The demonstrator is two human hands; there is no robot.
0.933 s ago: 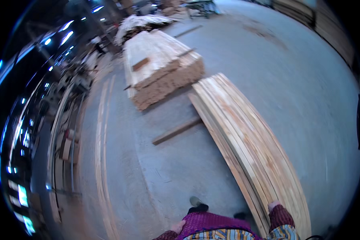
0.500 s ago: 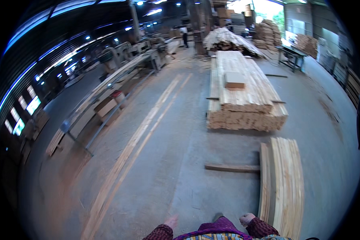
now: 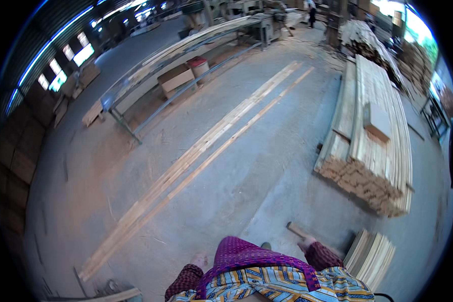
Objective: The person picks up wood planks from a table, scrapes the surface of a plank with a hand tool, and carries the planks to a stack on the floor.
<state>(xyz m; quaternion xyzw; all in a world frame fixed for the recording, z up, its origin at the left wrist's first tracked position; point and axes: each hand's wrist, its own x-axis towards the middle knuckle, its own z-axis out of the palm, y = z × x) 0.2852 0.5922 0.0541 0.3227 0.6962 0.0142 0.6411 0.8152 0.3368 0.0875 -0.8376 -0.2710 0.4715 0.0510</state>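
Note:
My left hand (image 3: 200,259) hangs low in front of me, left of my purple patterned garment (image 3: 251,255), over the concrete floor. Nothing shows in it; its fingers are smeared and I cannot tell how they are held. My right hand (image 3: 306,244) is to the garment's right, over the near end of a short wooden bar (image 3: 298,230) on the floor. Whether it touches the bar cannot be told. Beside my right forearm lies a low stack of boards (image 3: 371,256). Long thin wooden strips (image 3: 206,138) stretch diagonally across the floor ahead.
At right stands a larger board stack (image 3: 382,166) with a pale block (image 3: 377,122) on top. A long machine bench (image 3: 186,48) runs along the left, with a cardboard box (image 3: 176,80) and a red-topped bucket (image 3: 198,65) beneath. A person (image 3: 312,13) stands far back.
My view has swung left and down, so the stacks sit further right and the floor strips nearer the middle. Both hands remain low at my sides.

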